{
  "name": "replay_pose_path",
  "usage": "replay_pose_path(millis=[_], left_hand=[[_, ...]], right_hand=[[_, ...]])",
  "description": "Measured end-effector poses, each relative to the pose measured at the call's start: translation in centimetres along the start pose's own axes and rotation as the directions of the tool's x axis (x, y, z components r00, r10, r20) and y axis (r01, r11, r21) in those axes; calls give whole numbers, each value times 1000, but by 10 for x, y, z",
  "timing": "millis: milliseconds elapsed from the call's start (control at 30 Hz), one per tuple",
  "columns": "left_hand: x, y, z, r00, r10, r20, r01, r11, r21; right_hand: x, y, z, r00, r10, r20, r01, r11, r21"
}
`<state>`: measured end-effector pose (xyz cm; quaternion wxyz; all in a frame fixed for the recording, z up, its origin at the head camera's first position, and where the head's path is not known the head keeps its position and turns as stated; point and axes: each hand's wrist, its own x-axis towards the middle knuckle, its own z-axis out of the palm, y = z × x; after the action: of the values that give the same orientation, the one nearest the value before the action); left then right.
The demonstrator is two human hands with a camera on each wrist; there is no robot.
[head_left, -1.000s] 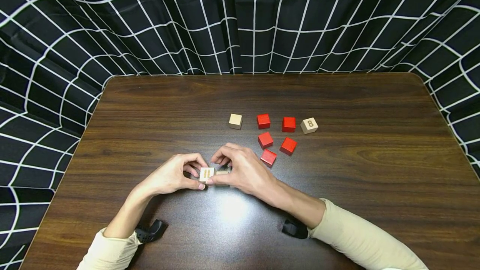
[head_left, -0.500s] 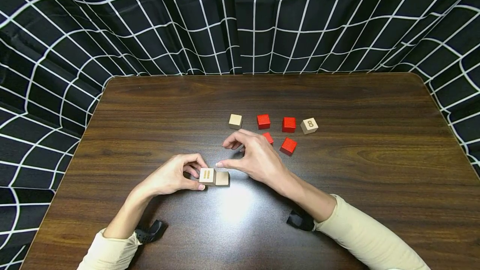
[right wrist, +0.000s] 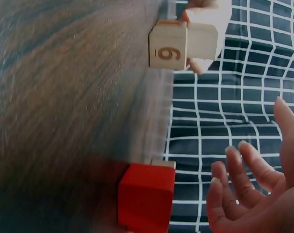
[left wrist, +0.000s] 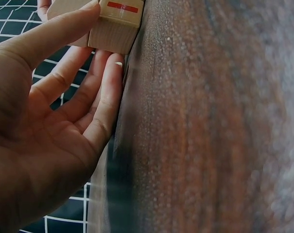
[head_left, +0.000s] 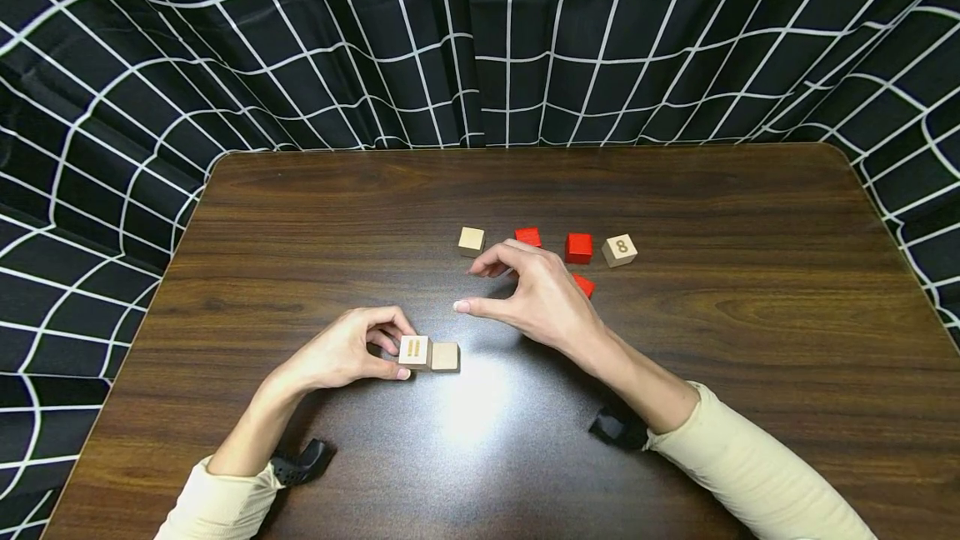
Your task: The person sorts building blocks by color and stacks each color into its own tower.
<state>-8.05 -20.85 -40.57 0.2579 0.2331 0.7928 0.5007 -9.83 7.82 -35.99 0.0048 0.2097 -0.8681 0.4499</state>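
My left hand [head_left: 348, 352] grips a pale wooden block [head_left: 415, 350] with orange marks on top, thumb in front and fingers behind. It sits higher than the plain-topped wooden block [head_left: 446, 356] touching its right side. In the left wrist view, my thumb lies across the upper block [left wrist: 71, 22], beside a lower block [left wrist: 116, 29] bearing a red bar. The right wrist view shows an underlined 6 on a block [right wrist: 167, 46] at table level. My right hand [head_left: 543, 298] hovers with nothing held, thumb and fingers apart, over red blocks it partly hides.
Behind my right hand sit red blocks [head_left: 579, 247], a plain wooden block [head_left: 472, 241] and a wooden block marked 8 [head_left: 619, 249]. A red block [right wrist: 147, 199] looms close in the right wrist view. Black gridded curtains [head_left: 480, 40] border the brown table [head_left: 750, 290].
My right hand has left the plain-topped block beside the held one and moved up and right, over the red blocks. My left hand stays on its block.
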Motion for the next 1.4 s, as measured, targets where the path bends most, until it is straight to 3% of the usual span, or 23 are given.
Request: replay_pose_path(millis=[767,1133,1400], left_hand=[[-1,-1,0,1000,-13,6,13,1000,5],[1,0,-1,1000,-18,9,18,999,30],[-1,-2,0,1000,-12,3,12,1000,11]], right_hand=[[-6,16,-24,998,57,-27,-58,998,-28],[-9,27,-35,996,20,-85,-21,1000,-5],[-12,36,-49,991,75,-107,-79,996,-31]])
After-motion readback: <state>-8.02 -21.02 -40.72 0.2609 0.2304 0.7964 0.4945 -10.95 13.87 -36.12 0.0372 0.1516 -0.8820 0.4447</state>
